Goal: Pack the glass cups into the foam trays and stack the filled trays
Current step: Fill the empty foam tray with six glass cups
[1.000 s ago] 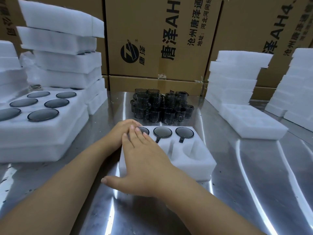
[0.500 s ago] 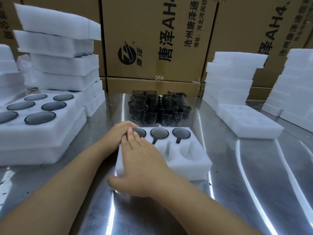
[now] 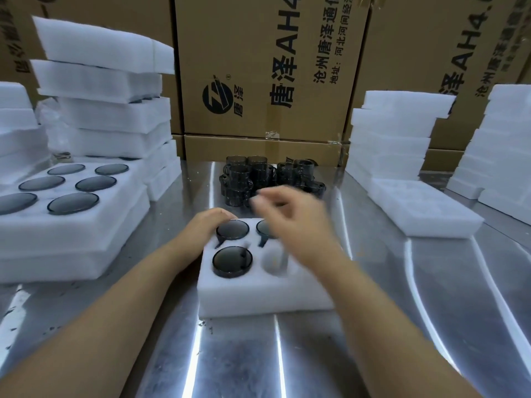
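Background: printed cardboard boxes (image 3: 267, 67) behind a steel tabletop (image 3: 388, 311).
Foam tray (image 3: 258, 294): centre of tabletop. Three glass cups show in its pockets, the nearest (image 3: 232, 261) at near left; the pocket (image 3: 274, 261) beside it is empty.
Loose cups (image 3: 253, 176): dark cluster just behind the tray.
Left grip (image 3: 209, 225): fingers relaxed, resting on the tray's far-left corner.
Right grip (image 3: 293, 222): raised over the tray, blurred, fingers bent – can't tell if it pinches anything.
Left side: filled tray (image 3: 86, 234) on a stack.
Right side: empty foam tray (image 3: 425, 214).
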